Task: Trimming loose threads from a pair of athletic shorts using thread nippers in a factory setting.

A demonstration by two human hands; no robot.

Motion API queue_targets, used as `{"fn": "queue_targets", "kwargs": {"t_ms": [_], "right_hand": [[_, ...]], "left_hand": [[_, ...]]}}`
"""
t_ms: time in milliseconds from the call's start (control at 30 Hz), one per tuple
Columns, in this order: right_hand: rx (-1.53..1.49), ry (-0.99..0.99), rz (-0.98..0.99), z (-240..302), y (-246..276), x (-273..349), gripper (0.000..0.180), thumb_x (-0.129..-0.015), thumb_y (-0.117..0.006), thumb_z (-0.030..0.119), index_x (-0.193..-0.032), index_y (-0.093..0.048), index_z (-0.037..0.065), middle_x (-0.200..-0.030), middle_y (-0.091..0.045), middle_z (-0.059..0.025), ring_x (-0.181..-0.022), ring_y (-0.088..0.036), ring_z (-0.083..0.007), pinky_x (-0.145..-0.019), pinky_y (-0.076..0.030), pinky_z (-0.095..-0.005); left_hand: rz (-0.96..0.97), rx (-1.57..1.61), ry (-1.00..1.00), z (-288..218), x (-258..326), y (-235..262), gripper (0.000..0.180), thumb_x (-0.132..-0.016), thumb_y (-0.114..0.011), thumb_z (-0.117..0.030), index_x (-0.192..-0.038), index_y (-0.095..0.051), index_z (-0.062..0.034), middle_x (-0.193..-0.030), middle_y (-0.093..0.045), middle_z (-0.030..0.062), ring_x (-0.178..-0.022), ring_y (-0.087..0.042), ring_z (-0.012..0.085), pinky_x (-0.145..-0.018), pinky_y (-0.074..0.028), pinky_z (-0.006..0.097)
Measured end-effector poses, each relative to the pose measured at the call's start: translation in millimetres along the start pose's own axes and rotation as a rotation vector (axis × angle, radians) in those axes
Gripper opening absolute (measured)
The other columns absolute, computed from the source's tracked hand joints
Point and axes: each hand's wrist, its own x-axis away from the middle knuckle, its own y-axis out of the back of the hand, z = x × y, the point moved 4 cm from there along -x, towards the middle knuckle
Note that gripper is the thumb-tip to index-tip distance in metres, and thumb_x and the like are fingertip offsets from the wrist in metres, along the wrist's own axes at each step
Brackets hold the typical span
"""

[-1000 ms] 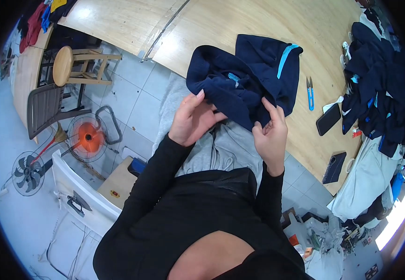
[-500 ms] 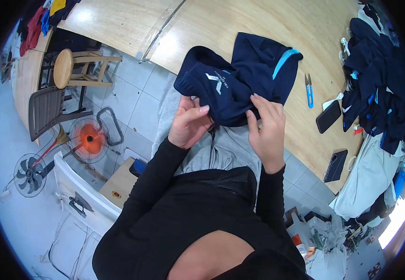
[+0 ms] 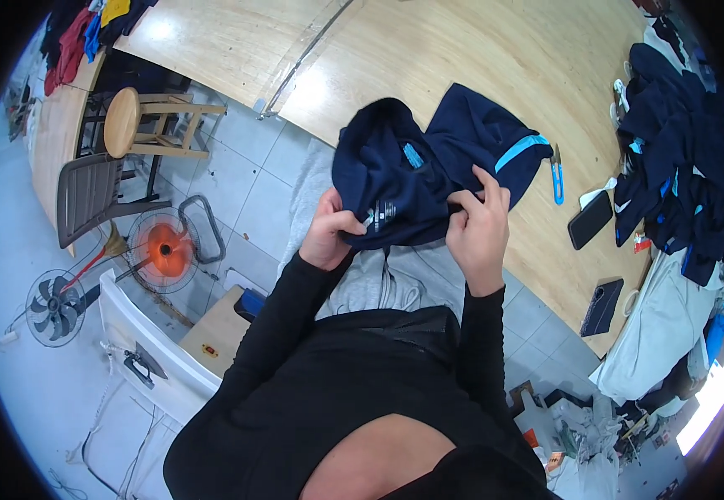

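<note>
Both hands hold a navy garment point(image 3: 428, 171) at the near edge of the wooden counter point(image 3: 428, 58), its far part lying on the wood and its near part lifted over the lap. The left hand point(image 3: 333, 232) has its grip clamped on the lower hem, fingers curled into the cloth by a small white print. The right hand point(image 3: 480, 225) pinches a fold on the other side, fingers closed on the fabric. Since the earlier frames the garment has been turned and bunched: a short light-blue tab now faces up near the middle, and the larger white mark seen half a second ago is gone. The light-blue stripe stays at the right. Blue snips point(image 3: 557, 175) lie just beside it, then a dark phone point(image 3: 590, 219).
</note>
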Motion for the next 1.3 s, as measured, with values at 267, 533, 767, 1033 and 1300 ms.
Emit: {"fn": "queue_targets", "kwargs": {"t_ms": [267,533,767,1033,1300], "right_hand": [[-0.127,-0.004,-0.238,3,19,0,0.054,-0.074,-0.059,-0.016,-0.124,-0.077,-0.004,-0.134,-0.074,-0.0186,-0.11,-0.065,-0.0388,-0.097,-0.055,-0.0447],[-0.108,0.061,-0.391,22,50,-13,0.05,-0.084,-0.067,-0.012,-0.133,-0.072,-0.004,-0.159,-0.06,-0.0236,-0.134,-0.06,-0.0462,-0.109,-0.051,-0.051],[-0.724,-0.109,-0.176,8,45,0,0.031,-0.102,-0.074,0.004,-0.132,-0.076,-0.002,-0.154,-0.065,-0.0208,-0.141,-0.064,-0.0317,-0.117,-0.049,-0.0451],[-0.882,-0.271,-0.178,-6,31,8,0.02,-0.108,-0.071,0.003,-0.127,-0.077,0.0,-0.104,-0.074,-0.0014,-0.082,-0.063,-0.0067,-0.074,-0.049,-0.0197],[-1.407,-0.459,-0.607,-56,62,10,0.021,-0.111,-0.069,0.009,-0.129,-0.073,0.0,-0.118,-0.074,-0.0087,-0.092,-0.068,-0.0117,-0.078,-0.057,-0.0301]], "left_hand": [[-0.34,-0.686,-0.405,-30,-15,0,0.074,-0.085,-0.082,-0.006,-0.154,-0.054,-0.006,-0.121,-0.07,0.0072,-0.112,-0.066,0.0179,-0.095,-0.056,0.032],[0.212,-0.634,0.069,-49,-41,-50,0.03,-0.111,-0.071,-0.023,-0.128,-0.073,0.002,-0.14,-0.072,0.0159,-0.122,-0.07,0.0212,-0.1,-0.057,0.032],[0.443,0.458,0.038,-35,-13,-67,0.057,-0.115,-0.054,-0.012,-0.17,-0.036,-0.0083,-0.165,-0.053,0.019,-0.153,-0.054,0.0349,-0.123,-0.05,0.056],[0.179,-0.151,-0.105,-43,-13,-61,0.084,-0.095,-0.079,-0.004,-0.168,-0.037,-0.0041,-0.161,-0.058,0.0144,-0.147,-0.058,0.0265,-0.123,-0.048,0.04],[0.187,-0.252,-0.106,-49,-17,-17,0.086,-0.065,-0.071,0.011,-0.15,-0.059,0.0018,-0.143,-0.07,0.0102,-0.129,-0.068,0.0222,-0.119,-0.049,0.034]]}}
